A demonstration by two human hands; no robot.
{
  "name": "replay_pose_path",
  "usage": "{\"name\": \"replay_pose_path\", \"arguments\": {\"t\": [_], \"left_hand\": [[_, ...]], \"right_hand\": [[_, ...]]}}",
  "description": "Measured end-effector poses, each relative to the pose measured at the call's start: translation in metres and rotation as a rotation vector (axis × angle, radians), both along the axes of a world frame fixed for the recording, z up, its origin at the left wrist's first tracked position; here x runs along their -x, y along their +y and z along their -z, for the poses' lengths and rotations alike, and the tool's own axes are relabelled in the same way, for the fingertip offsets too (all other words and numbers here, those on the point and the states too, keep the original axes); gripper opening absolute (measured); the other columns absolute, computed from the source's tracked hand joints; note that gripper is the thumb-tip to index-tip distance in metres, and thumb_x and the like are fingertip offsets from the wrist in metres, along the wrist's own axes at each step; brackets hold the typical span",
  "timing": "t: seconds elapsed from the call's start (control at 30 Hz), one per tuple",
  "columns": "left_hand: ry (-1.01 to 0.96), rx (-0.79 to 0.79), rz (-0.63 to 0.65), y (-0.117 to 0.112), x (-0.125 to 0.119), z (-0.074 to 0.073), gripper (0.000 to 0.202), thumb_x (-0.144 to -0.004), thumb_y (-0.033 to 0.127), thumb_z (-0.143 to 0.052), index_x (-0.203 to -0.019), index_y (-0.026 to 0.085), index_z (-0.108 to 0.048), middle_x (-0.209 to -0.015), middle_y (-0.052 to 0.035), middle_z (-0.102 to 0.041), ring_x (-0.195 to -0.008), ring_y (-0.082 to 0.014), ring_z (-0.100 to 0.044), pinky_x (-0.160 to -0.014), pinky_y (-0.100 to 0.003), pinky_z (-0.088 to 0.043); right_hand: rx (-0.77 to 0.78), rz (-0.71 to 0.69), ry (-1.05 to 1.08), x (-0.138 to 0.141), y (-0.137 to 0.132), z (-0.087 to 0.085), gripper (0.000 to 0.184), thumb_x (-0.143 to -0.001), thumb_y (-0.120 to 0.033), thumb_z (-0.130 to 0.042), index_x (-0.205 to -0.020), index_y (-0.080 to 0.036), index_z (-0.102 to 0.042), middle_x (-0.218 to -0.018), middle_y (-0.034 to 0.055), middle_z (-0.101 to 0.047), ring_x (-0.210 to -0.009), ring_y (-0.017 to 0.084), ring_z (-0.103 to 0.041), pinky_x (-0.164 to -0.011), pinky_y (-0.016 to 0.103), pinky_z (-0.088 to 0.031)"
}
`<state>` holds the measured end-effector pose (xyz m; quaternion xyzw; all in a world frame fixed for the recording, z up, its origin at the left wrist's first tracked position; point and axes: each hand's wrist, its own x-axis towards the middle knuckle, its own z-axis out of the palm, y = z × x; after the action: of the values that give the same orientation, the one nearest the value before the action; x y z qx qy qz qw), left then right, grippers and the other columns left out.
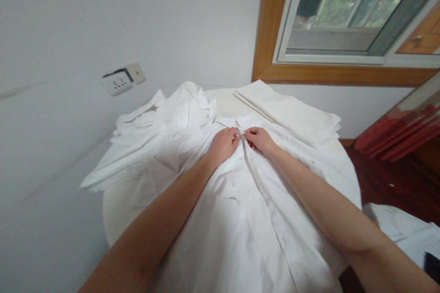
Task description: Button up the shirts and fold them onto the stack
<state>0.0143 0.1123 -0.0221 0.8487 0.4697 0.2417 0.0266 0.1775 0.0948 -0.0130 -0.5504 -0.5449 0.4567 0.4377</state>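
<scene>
A white button-up shirt lies spread front side up over a round table, its collar toward the wall and its lower part toward me. At the upper front opening, just below the collar, my left hand pinches the left placket edge. Close beside it, my right hand has its fingers closed on the other edge. Several small buttons run down the placket below my hands, and the front there hangs partly apart. What sits exactly between my fingertips is too small to make out.
Rumpled white garments are heaped at the table's left. A folded white cloth lies at the back right. Behind are a wall socket and a wood-framed window. Red curtains hang at right, above white items low down.
</scene>
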Motion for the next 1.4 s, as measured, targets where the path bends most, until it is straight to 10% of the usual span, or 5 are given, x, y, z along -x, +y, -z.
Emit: {"name": "replay_pose_path", "arguments": {"t": [0.6,1.4], "left_hand": [[-0.353,0.183,0.027,0.001,0.005,-0.001,0.004,-0.084,0.021,-0.058,-0.082,0.021,-0.061,-0.076,0.0002,-0.068,-0.073,-0.0142,-0.063,-0.071,-0.026,-0.049],[-0.746,0.488,0.094,0.017,0.007,0.006,0.013,-0.072,0.02,-0.068,-0.079,0.018,-0.058,-0.074,0.0006,-0.067,-0.071,-0.0139,-0.064,-0.072,-0.027,-0.048]], "right_hand": [[0.039,-0.036,0.205,0.001,0.003,-0.004,0.012,-0.074,-0.023,-0.062,-0.066,-0.015,-0.059,-0.042,-0.0064,-0.049,-0.034,0.005,-0.038,-0.034,0.015,-0.028],[0.04,-0.001,0.158,0.012,0.0,0.008,0.009,-0.081,-0.013,-0.06,-0.073,-0.017,-0.058,-0.053,-0.0054,-0.059,-0.044,0.009,-0.058,-0.047,0.019,-0.054]]}}
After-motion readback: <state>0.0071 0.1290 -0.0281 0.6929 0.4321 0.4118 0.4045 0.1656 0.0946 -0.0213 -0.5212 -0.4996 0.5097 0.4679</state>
